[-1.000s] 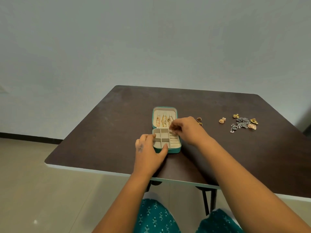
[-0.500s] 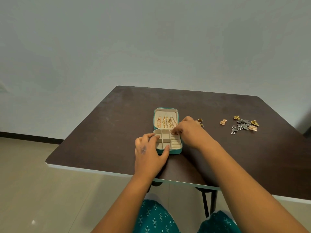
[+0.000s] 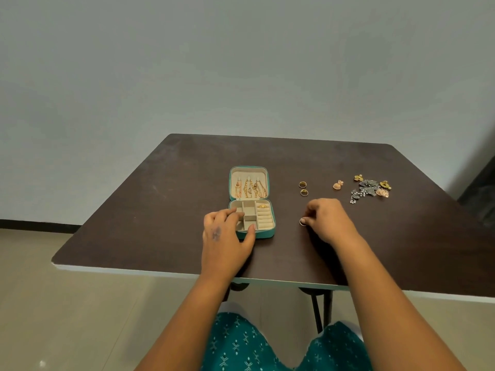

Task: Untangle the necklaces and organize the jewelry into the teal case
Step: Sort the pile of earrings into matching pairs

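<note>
A pale tiled floor (image 3: 53, 303) and a dark skirting strip ran along the left, under a plain grey-green wall (image 3: 241, 62). The dark brown tabletop (image 3: 160, 210), matte and faintly scuffed with a thin white edge, stood on black metal legs. The left hand (image 3: 225, 236) rested at the teal case (image 3: 251, 202), its fingers curled over the case's near left corner and the thumb pressed against the front wall, so its grip held the case. The case lay open near the tabletop's centre, a small rounded square with a beige, velvety lining; gold chain necklaces (image 3: 249, 190) hung in the upright lid at the 12 o'clock side, and the tray held small square compartments and ribbed ring rolls, with a gold ring (image 3: 262, 206) in the roll at the tray's far right. At 3 o'clock from the case, well apart from it, the right hand (image 3: 328, 220) was curled low on the tabletop, its fingertips pinching a small pale ring (image 3: 303, 222). Beyond that hand, toward 12 o'clock, sat two round brown-and-gold studs (image 3: 303, 188). Further right lay a peach drop earring (image 3: 338, 185), then a heap of silver, gold and rose pieces (image 3: 371, 190), leafy and beaded. Teal patterned cloth (image 3: 241, 344) covered the person's knees.
</note>
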